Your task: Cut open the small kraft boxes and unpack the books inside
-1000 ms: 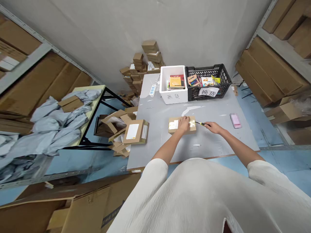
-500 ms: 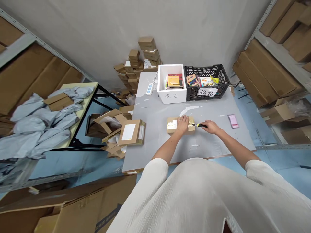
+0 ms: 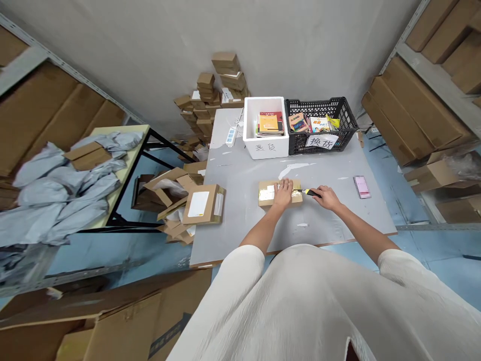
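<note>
A small taped cardboard box (image 3: 266, 196) lies on the grey table (image 3: 240, 235) in front of me. My left hand (image 3: 283, 192) rests flat across its top, fingers stretched out and pressing on the shiny tape. In my right hand (image 3: 326, 197) is a utility knife (image 3: 312, 192) with a black and yellow handle, the fingers wrapped round it. Its blade points left and meets the tape at the box's right end. How deep the tip sits I cannot tell.
Behind the box stand a white foam box (image 3: 266, 149) and a black crate (image 3: 340, 143), both holding books. A phone (image 3: 362, 187) lies to the right, a power strip (image 3: 231, 136) at the back left. Opened cartons (image 3: 203, 204) crowd the left edge; grey parcels (image 3: 60, 190) fill a side table.
The view has shifted slightly. My left hand stays on the box, and the knife in my right hand remains at the box's right end with hardly any movement.
</note>
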`<move>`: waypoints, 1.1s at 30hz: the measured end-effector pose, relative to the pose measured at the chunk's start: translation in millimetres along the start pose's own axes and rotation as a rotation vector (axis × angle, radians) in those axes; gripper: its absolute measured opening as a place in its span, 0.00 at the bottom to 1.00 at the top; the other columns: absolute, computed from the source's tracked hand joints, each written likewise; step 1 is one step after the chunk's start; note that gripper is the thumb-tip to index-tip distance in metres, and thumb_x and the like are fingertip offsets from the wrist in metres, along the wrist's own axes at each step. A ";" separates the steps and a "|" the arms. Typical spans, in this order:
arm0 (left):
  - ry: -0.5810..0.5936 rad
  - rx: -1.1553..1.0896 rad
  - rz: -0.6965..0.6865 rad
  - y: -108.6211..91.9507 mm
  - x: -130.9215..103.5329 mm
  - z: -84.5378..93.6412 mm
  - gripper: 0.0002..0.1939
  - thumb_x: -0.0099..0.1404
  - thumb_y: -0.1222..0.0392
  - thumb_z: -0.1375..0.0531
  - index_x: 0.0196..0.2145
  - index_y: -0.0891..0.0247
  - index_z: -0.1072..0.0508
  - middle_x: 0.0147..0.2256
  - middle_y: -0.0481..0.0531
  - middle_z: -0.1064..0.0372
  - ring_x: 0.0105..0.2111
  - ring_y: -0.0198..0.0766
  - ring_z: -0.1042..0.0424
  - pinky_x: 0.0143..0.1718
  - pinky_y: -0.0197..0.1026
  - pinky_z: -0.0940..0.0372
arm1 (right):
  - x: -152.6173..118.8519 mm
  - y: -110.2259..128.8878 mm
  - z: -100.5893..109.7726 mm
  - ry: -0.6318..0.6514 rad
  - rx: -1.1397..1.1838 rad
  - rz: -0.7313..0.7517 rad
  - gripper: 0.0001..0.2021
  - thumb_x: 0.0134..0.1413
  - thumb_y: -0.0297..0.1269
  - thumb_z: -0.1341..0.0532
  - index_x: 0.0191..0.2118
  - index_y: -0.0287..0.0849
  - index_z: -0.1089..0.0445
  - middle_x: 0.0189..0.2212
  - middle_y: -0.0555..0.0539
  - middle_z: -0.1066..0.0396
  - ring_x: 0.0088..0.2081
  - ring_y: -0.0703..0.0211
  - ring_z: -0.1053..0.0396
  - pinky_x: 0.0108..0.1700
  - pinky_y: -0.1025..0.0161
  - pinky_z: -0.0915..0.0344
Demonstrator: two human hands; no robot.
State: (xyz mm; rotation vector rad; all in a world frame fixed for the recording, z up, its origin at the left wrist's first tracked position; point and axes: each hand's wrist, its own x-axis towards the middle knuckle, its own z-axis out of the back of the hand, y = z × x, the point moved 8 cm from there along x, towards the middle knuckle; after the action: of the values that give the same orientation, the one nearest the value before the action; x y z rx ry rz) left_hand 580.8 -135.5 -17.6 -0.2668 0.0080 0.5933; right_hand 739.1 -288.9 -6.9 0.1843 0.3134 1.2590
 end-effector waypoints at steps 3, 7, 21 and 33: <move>-0.004 0.000 -0.002 -1.2 -2.2 2.7 0.34 0.79 0.62 0.57 0.79 0.62 0.43 0.79 0.66 0.49 0.79 0.56 0.50 0.75 0.66 0.51 | 0.6 -3.6 -2.4 -0.004 0.020 0.015 0.24 0.76 0.47 0.42 0.70 0.51 0.26 0.52 0.37 0.23 0.54 0.41 0.28 0.57 0.52 0.35; -0.011 0.011 0.004 -2.0 -3.9 5.1 0.33 0.80 0.61 0.58 0.79 0.62 0.41 0.78 0.66 0.47 0.78 0.56 0.50 0.74 0.67 0.51 | 5.3 0.8 -11.1 0.020 0.095 0.027 0.24 0.77 0.46 0.44 0.71 0.50 0.27 0.52 0.39 0.22 0.52 0.44 0.27 0.55 0.54 0.33; 0.024 -0.038 0.016 -1.3 -7.8 4.9 0.35 0.79 0.62 0.56 0.81 0.58 0.47 0.79 0.63 0.50 0.80 0.55 0.53 0.75 0.68 0.54 | 1.6 -21.6 11.3 -0.010 0.075 -0.017 0.24 0.74 0.45 0.42 0.69 0.52 0.25 0.55 0.37 0.23 0.56 0.38 0.31 0.58 0.48 0.38; 0.019 -0.071 0.029 -2.0 -14.2 5.6 0.33 0.81 0.54 0.55 0.79 0.62 0.43 0.80 0.62 0.52 0.80 0.52 0.55 0.79 0.66 0.61 | 34.5 -31.4 33.9 -0.117 0.168 -0.143 0.26 0.71 0.47 0.40 0.68 0.44 0.26 0.57 0.35 0.24 0.59 0.34 0.31 0.60 0.46 0.34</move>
State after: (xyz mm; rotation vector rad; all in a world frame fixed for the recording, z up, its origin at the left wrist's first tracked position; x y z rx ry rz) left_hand 569.7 -143.5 -10.6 -0.3416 0.0096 0.6202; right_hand 788.1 -264.2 10.9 0.3721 0.3255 1.0757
